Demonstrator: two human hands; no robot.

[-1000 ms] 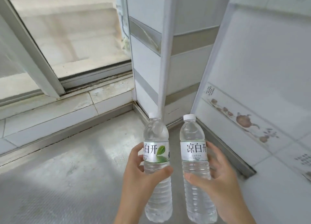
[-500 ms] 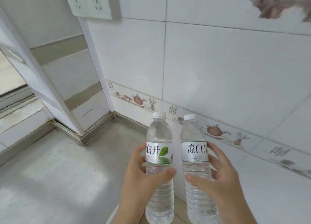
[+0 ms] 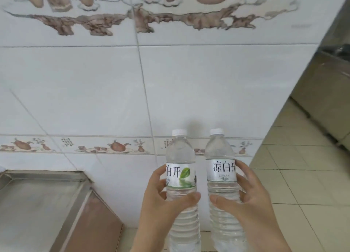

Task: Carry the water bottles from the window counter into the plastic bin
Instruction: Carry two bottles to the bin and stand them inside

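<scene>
I hold two clear water bottles upright, side by side, low in the middle of the view. My left hand [image 3: 162, 204] grips the left water bottle [image 3: 180, 157], which has a white cap and a green leaf on its label. My right hand [image 3: 251, 202] grips the right water bottle [image 3: 219, 155], also white-capped, with black characters on a silver label. The bottles stand a little apart. The plastic bin is not in view.
A white tiled wall [image 3: 94, 90] with teapot pictures fills the view ahead. The metal counter [image 3: 34, 200] ends at lower left with a brown panel [image 3: 94, 223] beneath. Beige floor tiles [image 3: 303, 185] and a steel cabinet [image 3: 322, 100] lie to the right.
My view has swung right, away from the window and counter corner toward the tiled wall and the floor beyond. Both hands keep the same grip on the bottles.
</scene>
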